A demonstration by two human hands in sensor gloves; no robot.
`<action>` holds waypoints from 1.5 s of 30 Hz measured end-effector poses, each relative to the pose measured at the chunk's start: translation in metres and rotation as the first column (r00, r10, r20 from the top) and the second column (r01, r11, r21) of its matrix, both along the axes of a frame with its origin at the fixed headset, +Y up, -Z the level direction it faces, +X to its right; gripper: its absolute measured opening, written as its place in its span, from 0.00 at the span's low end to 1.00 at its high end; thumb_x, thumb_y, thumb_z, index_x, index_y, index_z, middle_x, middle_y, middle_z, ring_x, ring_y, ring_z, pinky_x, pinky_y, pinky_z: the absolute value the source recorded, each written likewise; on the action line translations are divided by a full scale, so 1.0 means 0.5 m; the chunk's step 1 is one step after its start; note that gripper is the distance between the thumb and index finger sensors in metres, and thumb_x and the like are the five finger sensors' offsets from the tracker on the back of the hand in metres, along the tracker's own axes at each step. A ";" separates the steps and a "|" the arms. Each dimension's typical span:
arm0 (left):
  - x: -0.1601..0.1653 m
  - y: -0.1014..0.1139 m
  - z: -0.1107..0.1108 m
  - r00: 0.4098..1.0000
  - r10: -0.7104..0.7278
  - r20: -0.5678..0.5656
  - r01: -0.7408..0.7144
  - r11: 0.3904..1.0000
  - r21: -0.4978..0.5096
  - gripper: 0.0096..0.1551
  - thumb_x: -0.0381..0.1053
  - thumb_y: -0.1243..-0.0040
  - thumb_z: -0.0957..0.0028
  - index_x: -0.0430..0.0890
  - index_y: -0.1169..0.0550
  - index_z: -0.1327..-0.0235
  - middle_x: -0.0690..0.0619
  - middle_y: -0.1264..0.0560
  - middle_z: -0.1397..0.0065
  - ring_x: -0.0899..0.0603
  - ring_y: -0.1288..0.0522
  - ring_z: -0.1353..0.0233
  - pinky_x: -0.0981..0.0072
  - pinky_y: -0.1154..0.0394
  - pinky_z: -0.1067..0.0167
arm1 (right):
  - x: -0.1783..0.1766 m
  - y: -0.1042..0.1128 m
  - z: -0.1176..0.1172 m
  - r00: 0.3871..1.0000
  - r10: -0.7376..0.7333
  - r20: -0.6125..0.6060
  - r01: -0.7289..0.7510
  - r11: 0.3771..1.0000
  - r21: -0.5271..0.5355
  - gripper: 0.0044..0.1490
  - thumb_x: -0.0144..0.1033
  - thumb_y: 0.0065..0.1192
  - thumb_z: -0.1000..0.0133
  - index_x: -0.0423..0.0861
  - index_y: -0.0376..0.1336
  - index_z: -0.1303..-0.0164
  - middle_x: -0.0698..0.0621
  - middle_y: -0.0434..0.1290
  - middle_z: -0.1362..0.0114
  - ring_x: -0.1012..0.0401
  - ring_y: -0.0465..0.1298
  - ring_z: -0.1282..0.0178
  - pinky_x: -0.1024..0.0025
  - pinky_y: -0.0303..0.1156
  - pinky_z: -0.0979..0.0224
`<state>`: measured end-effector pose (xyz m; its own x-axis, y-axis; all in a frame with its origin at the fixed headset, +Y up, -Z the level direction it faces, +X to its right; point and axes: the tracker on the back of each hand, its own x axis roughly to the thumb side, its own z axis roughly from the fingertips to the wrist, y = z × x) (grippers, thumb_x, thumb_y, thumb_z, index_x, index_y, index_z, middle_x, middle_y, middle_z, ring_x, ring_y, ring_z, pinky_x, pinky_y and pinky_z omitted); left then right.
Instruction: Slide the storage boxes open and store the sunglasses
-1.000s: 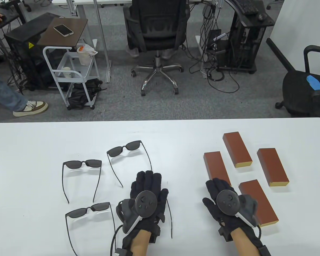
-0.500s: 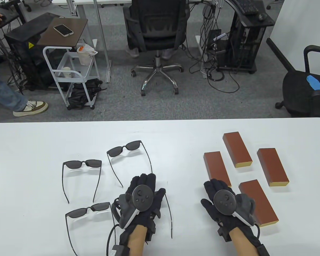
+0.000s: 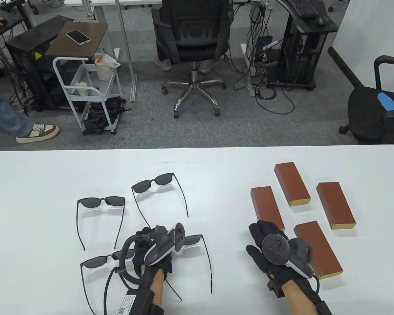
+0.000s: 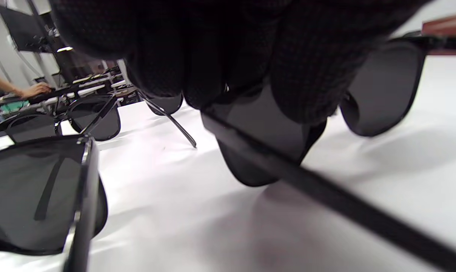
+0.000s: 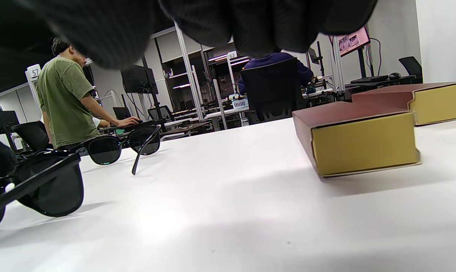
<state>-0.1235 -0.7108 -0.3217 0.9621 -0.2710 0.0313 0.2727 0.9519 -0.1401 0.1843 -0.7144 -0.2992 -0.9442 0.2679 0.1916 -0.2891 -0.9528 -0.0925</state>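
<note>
Four red-brown storage boxes with yellow ends lie closed at the right: one at the left, one at the back, one at the far right, one nearest. My left hand is turned on its side and grips a pair of black sunglasses by the frame; the fingers wrap over a lens. Three other pairs lie open on the table: one far, one left, one near. My right hand rests flat and empty just before the left box.
The white table ends at its far edge, with office chairs, a cart and cables on the floor beyond. The left glove's cable loops over the near sunglasses. A person in a green shirt stands far off.
My left hand has rolled onto its side and pulled back left, taking hold of the sunglasses it lay over. My right hand has drawn back slightly.
</note>
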 end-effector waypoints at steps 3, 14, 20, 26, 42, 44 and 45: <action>0.004 -0.010 -0.004 1.000 0.017 -0.003 -0.017 1.000 -0.014 0.29 0.56 0.25 0.59 0.58 0.16 0.41 0.53 0.16 0.35 0.41 0.20 0.39 0.46 0.25 0.46 | 0.000 0.000 0.000 1.000 0.003 0.000 -0.003 1.000 -0.003 0.41 0.55 0.65 0.59 0.53 0.58 0.35 0.46 0.61 0.23 0.45 0.61 0.24 0.49 0.61 0.25; 0.008 -0.020 0.001 0.989 0.146 -0.013 -0.147 0.989 -0.025 0.22 0.49 0.32 0.54 0.58 0.14 0.45 0.52 0.14 0.40 0.42 0.18 0.42 0.45 0.25 0.47 | 0.004 -0.002 -0.001 1.000 0.003 0.008 -0.003 1.000 -0.023 0.41 0.55 0.65 0.59 0.53 0.59 0.36 0.46 0.62 0.24 0.45 0.63 0.25 0.49 0.62 0.25; 0.029 0.011 0.009 0.972 0.227 0.063 -0.230 0.972 0.047 0.23 0.49 0.36 0.52 0.59 0.16 0.43 0.53 0.16 0.39 0.42 0.20 0.41 0.45 0.26 0.46 | 0.015 -0.002 -0.005 0.998 -0.068 0.002 0.068 0.997 -0.024 0.36 0.46 0.69 0.58 0.51 0.62 0.39 0.46 0.67 0.27 0.46 0.68 0.28 0.51 0.68 0.29; 0.075 0.057 0.019 0.927 0.292 0.234 -0.322 0.941 0.100 0.23 0.50 0.41 0.51 0.60 0.18 0.42 0.53 0.19 0.40 0.43 0.22 0.42 0.46 0.27 0.45 | 0.023 -0.005 -0.010 0.975 -0.216 -0.051 0.213 0.975 -0.059 0.36 0.41 0.73 0.59 0.51 0.62 0.40 0.47 0.69 0.28 0.47 0.72 0.30 0.54 0.72 0.30; 0.147 0.082 0.045 0.805 0.459 0.376 -0.485 0.874 -0.028 0.23 0.50 0.43 0.50 0.62 0.19 0.41 0.54 0.21 0.38 0.42 0.24 0.39 0.45 0.29 0.42 | 0.037 0.002 -0.016 0.808 -0.582 -0.094 0.568 0.812 -0.135 0.28 0.41 0.77 0.63 0.55 0.71 0.51 0.53 0.83 0.43 0.54 0.84 0.44 0.59 0.81 0.41; 0.142 0.084 0.046 0.787 0.536 0.307 -0.549 0.834 -0.049 0.23 0.51 0.43 0.49 0.62 0.20 0.40 0.54 0.22 0.37 0.42 0.25 0.38 0.45 0.29 0.41 | 0.038 0.000 -0.017 0.790 -0.610 -0.071 0.597 0.790 -0.143 0.26 0.42 0.76 0.62 0.55 0.72 0.52 0.53 0.85 0.46 0.55 0.86 0.48 0.60 0.83 0.45; 0.136 0.083 0.046 0.748 0.598 0.287 -0.613 0.789 -0.044 0.23 0.50 0.42 0.49 0.61 0.19 0.39 0.54 0.22 0.36 0.42 0.25 0.38 0.45 0.29 0.41 | 0.041 0.000 -0.017 0.779 -0.625 -0.047 0.617 0.777 -0.123 0.26 0.42 0.76 0.62 0.54 0.72 0.53 0.53 0.85 0.47 0.55 0.86 0.50 0.60 0.83 0.47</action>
